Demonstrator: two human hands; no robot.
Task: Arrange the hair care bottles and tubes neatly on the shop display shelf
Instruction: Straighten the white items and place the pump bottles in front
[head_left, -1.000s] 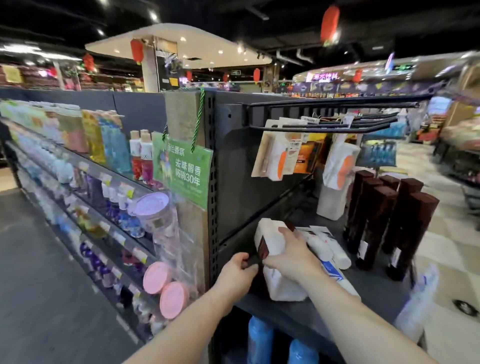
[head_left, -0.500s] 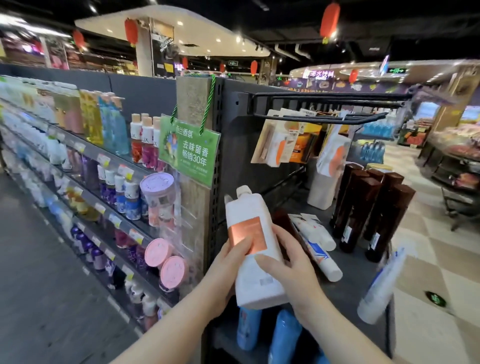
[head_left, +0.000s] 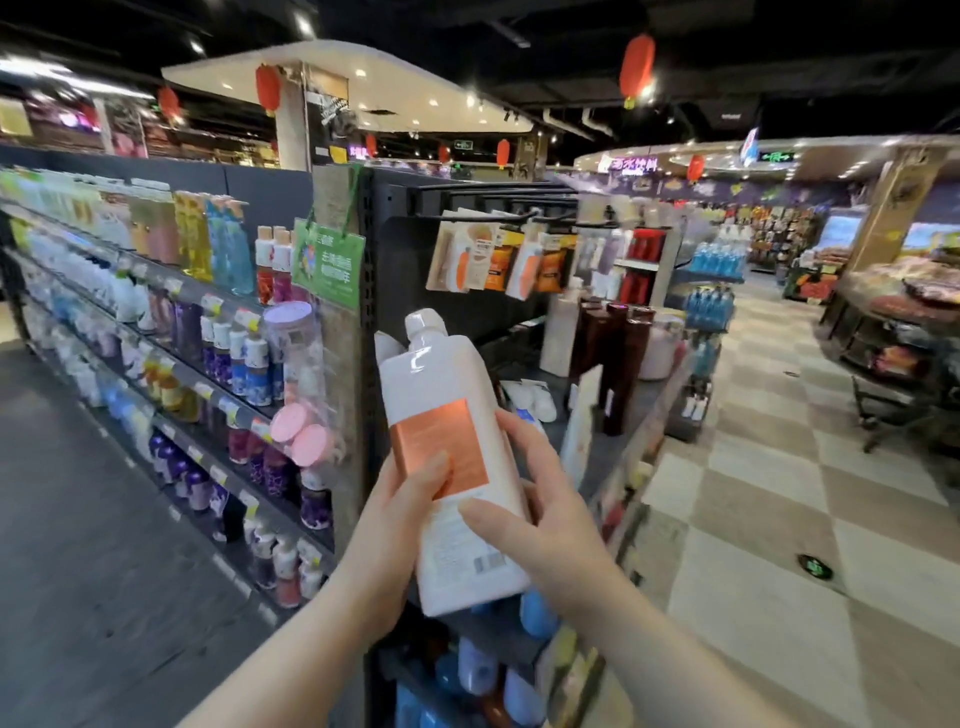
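Both my hands hold a tall white bottle (head_left: 441, 395) with an orange label, upright and lifted above the dark display shelf (head_left: 602, 457). My left hand (head_left: 400, 525) grips its lower left side, thumb on the label. My right hand (head_left: 540, 499) wraps the lower right side. Behind the bottle, white tubes (head_left: 532, 397) lie flat on the shelf. Several dark brown bottles (head_left: 610, 353) stand upright further back, next to a white bottle (head_left: 558, 332). A white tube (head_left: 579, 421) stands blurred at the shelf's front edge.
Packets hang from hooks (head_left: 498, 254) above the shelf. Blue bottles (head_left: 535, 613) fill the shelf below. A long aisle of shelves with bottles (head_left: 218, 332) runs on the left, with a green sign (head_left: 327, 265) at its end. Checkered floor (head_left: 779, 519) lies to the right.
The white bottle came up off the shelf, where it lay, and now stands upright in both hands, higher than half a second ago. The view has swung upward and right.
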